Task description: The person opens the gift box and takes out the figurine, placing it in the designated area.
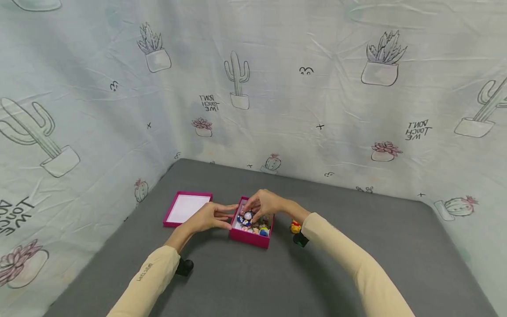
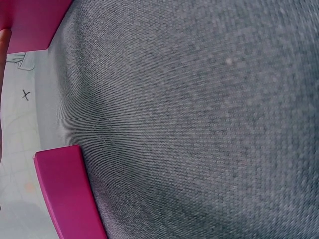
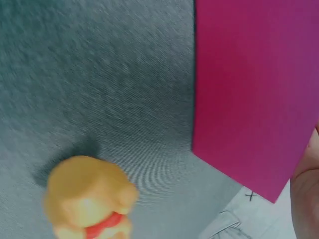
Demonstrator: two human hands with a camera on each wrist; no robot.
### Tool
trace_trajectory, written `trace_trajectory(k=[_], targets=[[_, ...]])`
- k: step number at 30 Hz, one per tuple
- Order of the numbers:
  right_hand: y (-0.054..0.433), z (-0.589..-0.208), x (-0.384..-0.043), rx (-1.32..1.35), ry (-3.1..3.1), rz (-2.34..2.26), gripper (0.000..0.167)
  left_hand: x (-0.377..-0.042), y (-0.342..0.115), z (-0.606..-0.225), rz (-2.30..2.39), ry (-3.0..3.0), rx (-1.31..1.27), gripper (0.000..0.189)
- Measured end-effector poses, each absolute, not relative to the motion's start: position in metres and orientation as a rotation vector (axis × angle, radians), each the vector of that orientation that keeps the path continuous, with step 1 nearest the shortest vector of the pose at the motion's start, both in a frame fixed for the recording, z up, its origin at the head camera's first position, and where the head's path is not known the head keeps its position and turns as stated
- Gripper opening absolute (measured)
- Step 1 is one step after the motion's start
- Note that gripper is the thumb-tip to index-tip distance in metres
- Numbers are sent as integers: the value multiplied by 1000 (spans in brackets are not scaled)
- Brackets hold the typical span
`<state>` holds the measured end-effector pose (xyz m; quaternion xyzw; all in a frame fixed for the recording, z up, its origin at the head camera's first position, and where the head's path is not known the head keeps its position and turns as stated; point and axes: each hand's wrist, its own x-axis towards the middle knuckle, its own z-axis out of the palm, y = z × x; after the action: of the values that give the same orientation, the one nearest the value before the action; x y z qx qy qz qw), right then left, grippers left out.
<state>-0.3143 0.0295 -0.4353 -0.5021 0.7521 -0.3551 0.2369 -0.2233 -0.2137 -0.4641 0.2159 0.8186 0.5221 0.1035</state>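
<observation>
A magenta box holds several small toy figurines. My right hand reaches down into it from the far right side. Its thumb and fingers pinch a dark blue and white figurine at the box's left part. My left hand is at the box's left side, fingers extended and fingertips against the wall. One of its fingers shows touching the magenta wall in the left wrist view. In the right wrist view, part of the right hand appears beyond the box wall.
The magenta lid lies left of the box, white inside up. A yellow figurine with a red band stands on the grey table, right of the box and near the right forearm. A cactus-print curtain hangs behind the table.
</observation>
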Motion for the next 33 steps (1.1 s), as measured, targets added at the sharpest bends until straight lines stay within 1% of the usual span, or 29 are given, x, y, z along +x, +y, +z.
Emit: trace_trajectory(k=[5, 14, 22, 28, 33], targets=[[23, -434, -316, -1401, 2050, -884, 33, -223, -215, -464, 1543, 2399, 665, 63], [29, -440, -319, -1463, 1993, -967, 32, -225, -213, -464, 1544, 2410, 617, 62], [31, -447, -314, -1547, 2174, -954, 34, -225, -214, -463, 1516, 2442, 611, 63], [33, -451, -312, -1529, 2220, -948, 33, -224, -213, -464, 1541, 2420, 596, 62], [31, -447, -311, -1552, 2242, -895, 36, -226, -213, -461, 1538, 2423, 629, 63]])
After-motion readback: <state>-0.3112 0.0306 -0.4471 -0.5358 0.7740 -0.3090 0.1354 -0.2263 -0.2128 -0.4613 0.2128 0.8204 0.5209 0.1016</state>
